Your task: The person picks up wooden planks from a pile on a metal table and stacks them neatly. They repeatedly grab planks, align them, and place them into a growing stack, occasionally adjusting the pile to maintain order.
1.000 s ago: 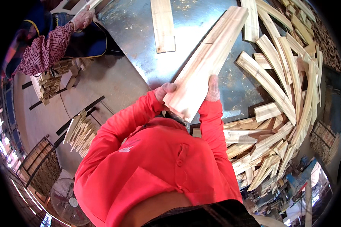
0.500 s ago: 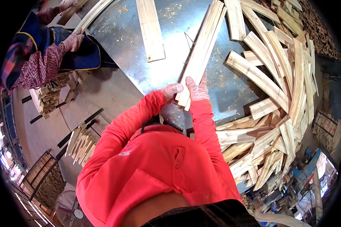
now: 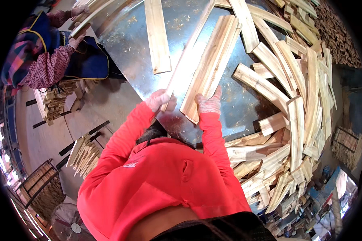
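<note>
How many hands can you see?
4: the left hand on a narrow wood strip, the right hand on wider wood, a co-worker's upper hand and lower hand at upper left. Others could be hidden.

A small white mark [image 3: 130, 164] is located on the chest of the red jacket [image 3: 161, 172], below and to the left of the left hand's fingers [image 3: 161, 97]. The mark is creased and too small to read. No label, number or sign is legible elsewhere around the fingers.
</note>
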Demonstrator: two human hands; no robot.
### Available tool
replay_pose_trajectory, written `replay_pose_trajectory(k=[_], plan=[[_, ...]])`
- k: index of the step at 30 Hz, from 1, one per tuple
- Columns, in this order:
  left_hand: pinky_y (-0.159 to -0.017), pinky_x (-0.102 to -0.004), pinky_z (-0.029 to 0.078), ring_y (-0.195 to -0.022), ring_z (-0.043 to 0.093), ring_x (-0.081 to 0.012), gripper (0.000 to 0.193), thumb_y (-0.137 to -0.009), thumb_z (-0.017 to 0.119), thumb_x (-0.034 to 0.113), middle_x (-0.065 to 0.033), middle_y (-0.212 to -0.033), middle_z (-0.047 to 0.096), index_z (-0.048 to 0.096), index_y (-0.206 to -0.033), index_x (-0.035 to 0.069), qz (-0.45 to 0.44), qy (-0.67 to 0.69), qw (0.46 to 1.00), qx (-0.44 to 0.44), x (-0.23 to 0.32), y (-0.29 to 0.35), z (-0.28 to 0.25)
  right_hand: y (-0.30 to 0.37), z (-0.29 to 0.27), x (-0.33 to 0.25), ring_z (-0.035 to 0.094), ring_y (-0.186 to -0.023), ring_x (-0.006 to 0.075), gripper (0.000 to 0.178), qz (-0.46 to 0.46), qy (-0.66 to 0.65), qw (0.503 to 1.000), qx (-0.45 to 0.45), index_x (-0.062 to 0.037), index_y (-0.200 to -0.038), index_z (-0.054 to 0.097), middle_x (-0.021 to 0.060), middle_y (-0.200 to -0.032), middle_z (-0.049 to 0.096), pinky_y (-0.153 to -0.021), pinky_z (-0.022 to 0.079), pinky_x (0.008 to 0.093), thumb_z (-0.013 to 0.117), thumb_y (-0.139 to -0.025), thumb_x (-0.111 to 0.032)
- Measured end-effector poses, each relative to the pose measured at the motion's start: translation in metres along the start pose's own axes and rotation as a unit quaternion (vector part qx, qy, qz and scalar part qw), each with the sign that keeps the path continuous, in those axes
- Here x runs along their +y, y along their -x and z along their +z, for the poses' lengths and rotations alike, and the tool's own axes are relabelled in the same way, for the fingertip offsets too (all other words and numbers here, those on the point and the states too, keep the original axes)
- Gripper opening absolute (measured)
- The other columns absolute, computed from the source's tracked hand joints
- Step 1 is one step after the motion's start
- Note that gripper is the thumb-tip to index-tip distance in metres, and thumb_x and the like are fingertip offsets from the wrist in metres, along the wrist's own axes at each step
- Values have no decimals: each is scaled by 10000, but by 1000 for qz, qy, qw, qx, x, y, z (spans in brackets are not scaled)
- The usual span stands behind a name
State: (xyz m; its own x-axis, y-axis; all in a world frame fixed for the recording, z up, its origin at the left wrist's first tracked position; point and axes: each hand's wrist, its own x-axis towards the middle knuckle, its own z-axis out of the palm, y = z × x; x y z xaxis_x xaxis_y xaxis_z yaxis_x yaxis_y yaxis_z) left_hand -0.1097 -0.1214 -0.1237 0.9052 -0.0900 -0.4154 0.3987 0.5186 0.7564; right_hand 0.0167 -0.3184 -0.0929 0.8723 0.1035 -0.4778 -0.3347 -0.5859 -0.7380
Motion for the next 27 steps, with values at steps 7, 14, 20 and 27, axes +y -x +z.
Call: replay_pose_trajectory(k=[7,14,20,27], plan=[[-791,-325,538,-909,652,-219,541,-748,766,127,-117,-1035,655,527,-1212,-13,33,-37,970,240,60,44,31,24,42,-43,495,-1214,401,1022,-68,223,972,22,-60,-1505,30,260,-1479,269,-999,435,423,684,-727,-164],[-785,-471,498,-910,620,-385,363,-799,655,310,-184,-965,650,536,-1059,87,-71,-478,787,385,96,65,-56,35,41,-78,478,-1227,427,1043,61,237,969,16,-120,-1519,16,255,-1467,302,-1041,402,435,702,-736,-191],[-754,-497,491,-869,614,-426,276,-807,626,308,-180,-916,653,539,-969,102,-65,-570,702,422,129,95,-125,42,58,-70,400,-1285,452,1027,-222,364,882,202,-5,-1493,113,287,-1470,287,-1081,338,485,753,-736,-275],[-507,-382,488,-623,617,-297,151,-716,655,81,-99,-736,596,563,-830,118,166,-720,585,335,119,186,-171,25,92,-240,335,-1338,396,861,-633,368,669,125,-16,-1369,422,222,-1446,344,-1102,233,605,792,-657,-329]])
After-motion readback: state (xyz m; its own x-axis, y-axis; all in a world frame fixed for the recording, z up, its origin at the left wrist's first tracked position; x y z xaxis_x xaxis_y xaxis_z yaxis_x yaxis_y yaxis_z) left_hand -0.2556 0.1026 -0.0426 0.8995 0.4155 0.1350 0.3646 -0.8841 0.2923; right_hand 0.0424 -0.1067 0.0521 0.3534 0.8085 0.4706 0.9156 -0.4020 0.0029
